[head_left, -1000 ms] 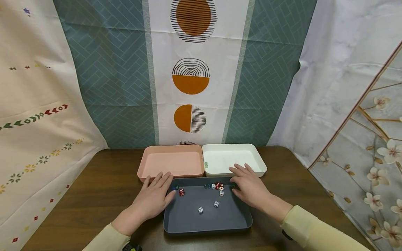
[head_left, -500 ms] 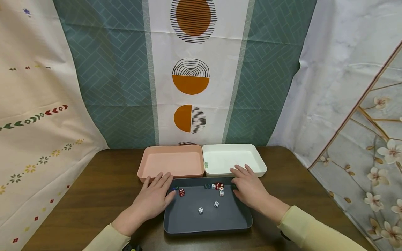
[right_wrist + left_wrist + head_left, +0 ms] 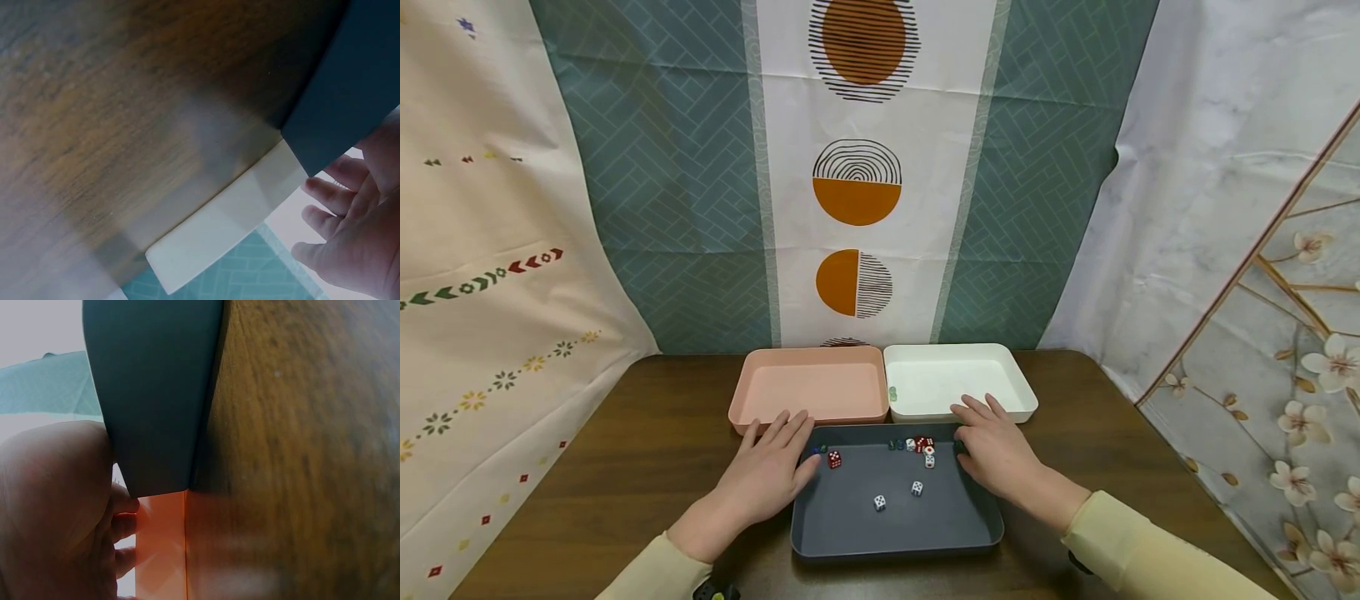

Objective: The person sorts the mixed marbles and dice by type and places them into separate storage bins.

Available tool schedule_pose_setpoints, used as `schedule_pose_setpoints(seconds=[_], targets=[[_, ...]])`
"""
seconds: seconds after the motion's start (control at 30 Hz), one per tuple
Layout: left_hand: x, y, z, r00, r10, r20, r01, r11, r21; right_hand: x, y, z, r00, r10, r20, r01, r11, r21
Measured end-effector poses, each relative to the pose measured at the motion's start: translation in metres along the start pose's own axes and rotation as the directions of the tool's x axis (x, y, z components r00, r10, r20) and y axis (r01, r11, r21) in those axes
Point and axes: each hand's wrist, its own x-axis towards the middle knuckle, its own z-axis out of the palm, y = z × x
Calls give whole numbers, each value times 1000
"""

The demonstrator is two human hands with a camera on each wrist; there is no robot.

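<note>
A dark grey tray holds several small dice in the head view. A red die lies near its left side, beside small blue and green dice. Further right, a cluster of red, white and dark dice sits along the back wall. Two white dice lie nearer the middle, one white die closest to the front. My left hand rests with straight fingers across the tray's left side, fingertips at the pink tray. My right hand lies over the back right corner, fingers relaxed, some reaching over the white tray.
The pink and white trays stand side by side behind the dark tray. Small pale green pieces lie at the left of the white tray. Brown wooden tabletop surrounds the trays. Patterned cloths hang behind and at both sides.
My right hand has shifted very slightly to the right at the corner of the dark tray. The left hand, the trays and the visible dice have stayed in place.
</note>
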Motion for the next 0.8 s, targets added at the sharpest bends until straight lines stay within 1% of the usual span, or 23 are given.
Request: schedule_pose_setpoints(seconds=[0.43,0.8], targets=[[1,-2,-1,1000,-8,20,8,1000,10,5,1,0,1000,15,5,-15,1000,14],[0,-2,1,1000,-13,13,13,1000,-7,6,0,2,1000,21,12,-21,1000,11]])
